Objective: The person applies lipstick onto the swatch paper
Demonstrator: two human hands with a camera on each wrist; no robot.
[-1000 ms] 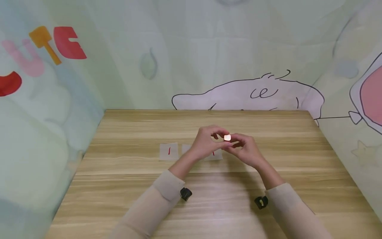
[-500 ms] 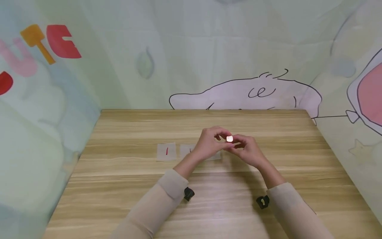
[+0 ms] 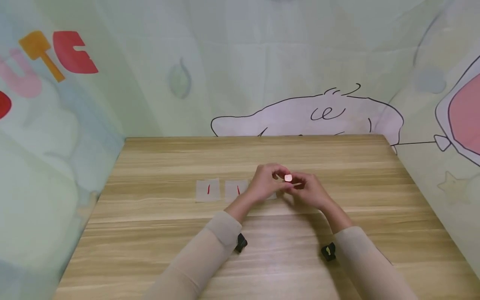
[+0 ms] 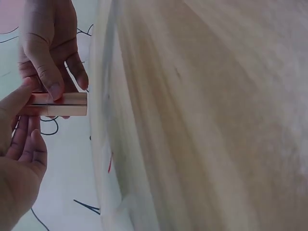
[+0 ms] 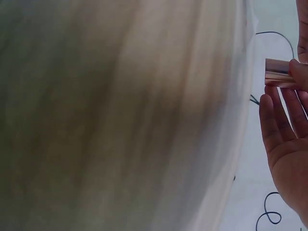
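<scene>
Over the middle of the table, both hands meet at a small rose-gold lipstick [image 3: 288, 178], a squared metallic tube that glints at its end. My left hand [image 3: 264, 182] pinches it between thumb and fingers from the left. From the right, my right hand [image 3: 309, 191] pinches it too. Seen from the left wrist, the lipstick [image 4: 72, 105] lies level across the fingertips, with a seam round its case. In the right wrist view the case [image 5: 277, 72] juts out past the thumb, above the fingers. Below the left hand, a paper square [image 3: 272, 196] is mostly covered.
Two more paper squares lie to the left on the wooden table [image 3: 168, 233]: one paper [image 3: 202, 191] and another paper [image 3: 232, 191], each with a red stroke. A printed cloth [image 3: 232, 71] hangs behind the table's back edge. Black wrist devices show below both cuffs.
The head view has shifted slightly. Both hands come a little lower and nearer, still holding the lipstick. The left forearm shifts right, baring more of the middle paper and covering more of the third.
</scene>
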